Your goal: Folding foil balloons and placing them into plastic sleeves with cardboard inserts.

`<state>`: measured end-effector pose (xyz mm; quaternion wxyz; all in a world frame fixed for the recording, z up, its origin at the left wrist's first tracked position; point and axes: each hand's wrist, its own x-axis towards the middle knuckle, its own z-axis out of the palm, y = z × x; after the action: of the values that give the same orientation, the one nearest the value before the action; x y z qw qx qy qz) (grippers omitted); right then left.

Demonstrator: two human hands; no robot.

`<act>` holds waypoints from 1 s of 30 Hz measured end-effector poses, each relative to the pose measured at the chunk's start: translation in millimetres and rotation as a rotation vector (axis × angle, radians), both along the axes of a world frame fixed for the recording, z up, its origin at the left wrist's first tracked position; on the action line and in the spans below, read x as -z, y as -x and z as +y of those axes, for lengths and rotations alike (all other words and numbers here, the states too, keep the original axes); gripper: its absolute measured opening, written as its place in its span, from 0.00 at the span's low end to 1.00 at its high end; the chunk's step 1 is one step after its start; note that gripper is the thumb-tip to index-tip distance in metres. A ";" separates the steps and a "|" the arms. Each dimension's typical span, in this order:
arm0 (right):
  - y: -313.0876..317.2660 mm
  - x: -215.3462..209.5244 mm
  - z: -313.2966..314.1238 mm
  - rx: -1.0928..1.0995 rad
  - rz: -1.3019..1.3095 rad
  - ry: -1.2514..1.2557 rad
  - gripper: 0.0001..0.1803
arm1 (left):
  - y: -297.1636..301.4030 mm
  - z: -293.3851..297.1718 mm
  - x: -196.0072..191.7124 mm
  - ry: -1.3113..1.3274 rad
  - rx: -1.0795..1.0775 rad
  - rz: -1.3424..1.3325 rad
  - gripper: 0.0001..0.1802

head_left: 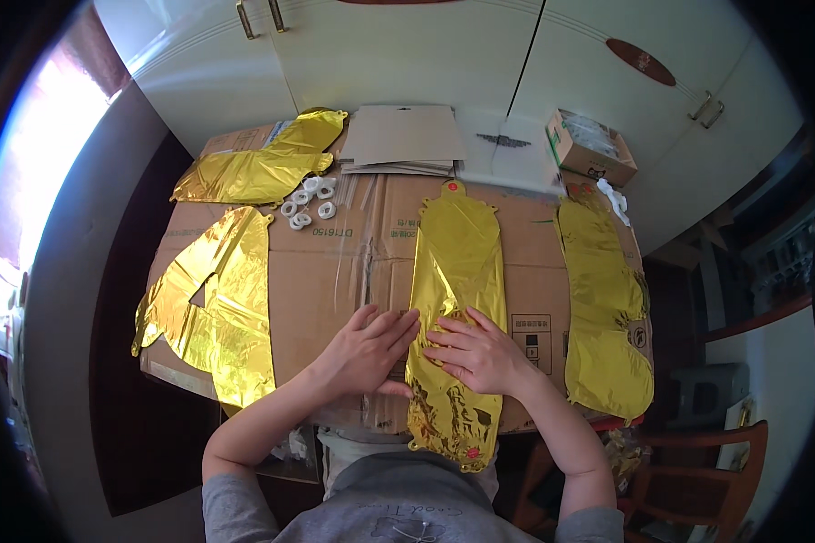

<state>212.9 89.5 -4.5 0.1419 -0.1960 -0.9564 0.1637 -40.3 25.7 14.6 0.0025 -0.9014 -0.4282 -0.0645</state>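
A long, flat gold foil balloon (459, 249) lies before me on the cardboard, its near end hanging past the front edge. My left hand (364, 351) rests at its left edge, fingers stretched toward it and thumb touching its side. Flat on the foil, fingers spread, lies my right hand (480, 353). Neither hand grips anything that I can see. To the left is a gold foil balloon with a triangular hole (235, 299), and to the right another with a notched right side (604, 308).
A crumpled gold foil balloon (254, 172) lies at the far left, beside several small white rings (326, 210). Grey sheets (403, 136) are stacked at the back. A small box of clear packets (593, 149) stands back right, near a white item (614, 201). A wooden chair (697, 489) stands front right.
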 end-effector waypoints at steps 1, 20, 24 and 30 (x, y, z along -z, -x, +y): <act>0.1 -0.4 0.0 -0.001 -0.002 -0.003 0.15 | -0.7 2.9 0.4 -0.004 -0.012 0.002 0.53; -0.1 1.6 2.4 -0.021 -0.018 0.026 0.17 | -4.0 62.2 11.1 -0.107 -0.161 0.023 0.53; -0.3 0.6 2.7 -0.021 -0.026 0.035 0.17 | -12.3 71.4 14.2 -0.145 -0.216 0.070 0.54; 0.3 1.0 2.1 -0.012 0.012 0.008 0.15 | -23.2 87.0 7.3 -0.106 -0.293 0.116 0.54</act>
<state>212.6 91.5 -5.5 0.1459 -0.1900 -0.9560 0.1696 -17.1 112.7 7.4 0.0842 -0.8302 -0.5500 -0.0336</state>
